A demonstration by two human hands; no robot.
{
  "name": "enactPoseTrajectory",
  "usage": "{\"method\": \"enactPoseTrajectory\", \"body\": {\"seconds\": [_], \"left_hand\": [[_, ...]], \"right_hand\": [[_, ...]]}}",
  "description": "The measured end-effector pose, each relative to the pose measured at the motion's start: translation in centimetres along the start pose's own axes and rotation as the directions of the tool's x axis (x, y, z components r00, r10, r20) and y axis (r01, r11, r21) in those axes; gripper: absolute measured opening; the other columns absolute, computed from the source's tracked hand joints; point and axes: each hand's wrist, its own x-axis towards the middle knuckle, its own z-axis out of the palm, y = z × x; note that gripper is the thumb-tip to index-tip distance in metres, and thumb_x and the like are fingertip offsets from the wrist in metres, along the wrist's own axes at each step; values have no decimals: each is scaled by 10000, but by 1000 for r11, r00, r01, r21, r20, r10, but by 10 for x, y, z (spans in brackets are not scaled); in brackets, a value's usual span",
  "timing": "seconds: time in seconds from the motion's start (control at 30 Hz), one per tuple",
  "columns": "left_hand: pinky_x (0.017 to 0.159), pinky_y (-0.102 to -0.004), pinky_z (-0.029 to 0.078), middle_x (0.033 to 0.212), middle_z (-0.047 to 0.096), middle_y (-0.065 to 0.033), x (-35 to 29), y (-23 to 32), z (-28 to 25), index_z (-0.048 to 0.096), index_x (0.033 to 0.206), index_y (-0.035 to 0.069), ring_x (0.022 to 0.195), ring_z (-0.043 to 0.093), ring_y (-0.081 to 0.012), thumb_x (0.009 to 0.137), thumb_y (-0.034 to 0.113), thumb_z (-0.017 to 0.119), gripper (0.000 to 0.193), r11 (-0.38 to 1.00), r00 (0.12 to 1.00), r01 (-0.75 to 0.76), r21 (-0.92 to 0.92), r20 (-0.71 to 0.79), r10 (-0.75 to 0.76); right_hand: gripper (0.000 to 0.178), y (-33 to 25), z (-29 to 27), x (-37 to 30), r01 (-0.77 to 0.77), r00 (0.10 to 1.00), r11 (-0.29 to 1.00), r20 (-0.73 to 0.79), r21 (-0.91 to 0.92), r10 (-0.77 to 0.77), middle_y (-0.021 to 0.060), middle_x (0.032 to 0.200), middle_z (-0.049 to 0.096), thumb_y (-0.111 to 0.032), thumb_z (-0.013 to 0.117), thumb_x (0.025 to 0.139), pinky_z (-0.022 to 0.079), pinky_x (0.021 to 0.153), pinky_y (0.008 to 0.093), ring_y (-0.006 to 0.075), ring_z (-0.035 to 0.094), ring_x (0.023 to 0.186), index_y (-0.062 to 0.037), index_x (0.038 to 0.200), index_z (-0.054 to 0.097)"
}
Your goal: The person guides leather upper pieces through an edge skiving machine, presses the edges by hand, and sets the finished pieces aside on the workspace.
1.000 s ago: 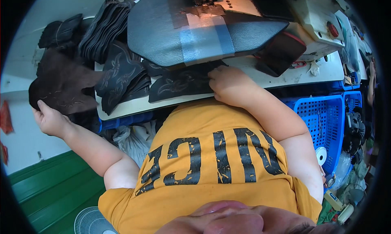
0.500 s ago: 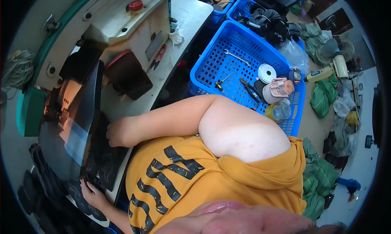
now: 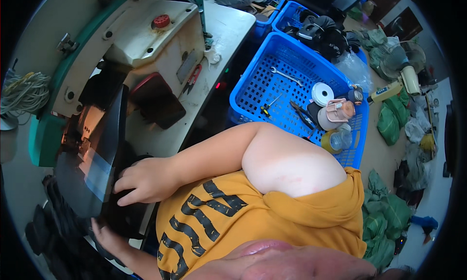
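My right hand (image 3: 150,179) reaches across with fingers spread, its fingertips at the edge of black material (image 3: 130,216) under a dark, glossy panel (image 3: 80,187). Lower down, my left hand (image 3: 109,238) lies at the near end of the same black material, with a stretched-out finger or thumb beside the panel's lower corner. Its other fingers are partly hidden. The panel is fixed in front of a green and cream machine, which looks like a sewing machine (image 3: 146,31); a warm lamp glow lights its needle area. Several dark pieces (image 3: 53,231) hang past the table edge.
A phone (image 3: 158,101) leans against the machine near red-handled snips (image 3: 193,79). To the right, a blue basket (image 3: 243,87) holds a wrench (image 3: 287,76), pliers (image 3: 302,115), a screwdriver (image 3: 267,108), a white spool (image 3: 322,93) and a pink cup (image 3: 335,113). Green sacks (image 3: 389,207) lie beyond.
My right hand has moved down and left toward the panel, its fingers now spread. My left hand has dropped slightly. The whole view has shifted a little.
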Motion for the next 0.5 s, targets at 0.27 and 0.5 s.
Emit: {"method": "enactPoseTrajectory", "body": {"seconds": [0.27, 0.5], "left_hand": [[1085, -449, 533, 1356, 641, -238, -8, 100, -23, 568, 1376, -154, 1237, 646, -333, 1123, 254, 547, 481, 996, 874, -90, 11, -478, 84], [1264, -554, 258, 1546, 567, -237, -35, 143, 64, 653, 1421, 13, 1500, 463, -426, 1011, 461, 534, 618, 282, 561, -823, 494, 786, 261]], "right_hand": [[259, 0, 2, 18, 316, 946, 948, -75, 17, -314, 148, 1235, 701, -103, 678, 940, 589, 882, 458, 345, 695, 1100, -83, 1193, 732], [448, 5, -29, 51, 71, 997, 957, 44, -281, -61, 96, 1450, 645, -213, 639, 946, 478, 1091, 505, 324, 634, 1288, -154, 1389, 678]]}}
